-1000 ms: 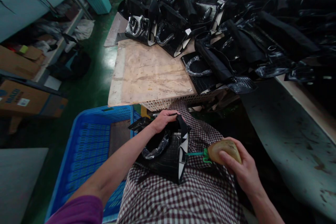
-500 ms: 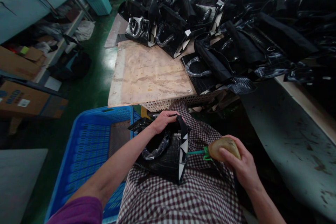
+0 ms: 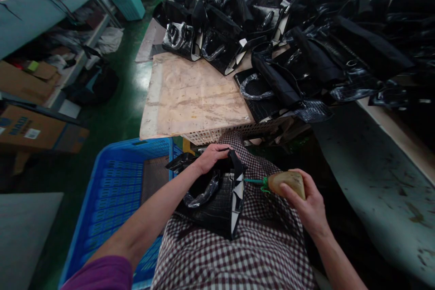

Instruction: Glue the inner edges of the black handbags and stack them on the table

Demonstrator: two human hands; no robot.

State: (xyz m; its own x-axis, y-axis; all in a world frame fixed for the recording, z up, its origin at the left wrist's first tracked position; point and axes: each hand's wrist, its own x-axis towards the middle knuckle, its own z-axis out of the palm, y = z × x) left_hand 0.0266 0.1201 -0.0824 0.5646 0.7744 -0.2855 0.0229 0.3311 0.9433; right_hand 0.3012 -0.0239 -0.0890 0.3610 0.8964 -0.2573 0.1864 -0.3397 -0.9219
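Note:
A black crocodile-patterned handbag (image 3: 210,206) rests on my lap, on checked cloth (image 3: 238,258). Clear plastic wraps its curved handle (image 3: 203,195), and a white-lined side edge (image 3: 237,204) faces right. My left hand (image 3: 213,157) grips the bag's upper edge, its fingers partly hidden behind the black material. In my right hand (image 3: 306,197) is a yellowish squeeze bottle (image 3: 288,182), lying sideways. Its thin green nozzle (image 3: 253,181) points left, with the tip at or very close to the bag's white-lined edge; contact is hard to tell.
A blue plastic crate (image 3: 102,181) stands at my left. In front is a worn board-topped work surface (image 3: 193,95), bearing many black handbags (image 3: 220,50) at its back and right. Cardboard boxes (image 3: 37,131) sit on the left, and a greenish panel (image 3: 367,176) slopes at right.
My right hand has moved the squeeze bottle slightly up, so the nozzle tip sits higher along the bag's side edge. My left hand and the handbag stay in place.

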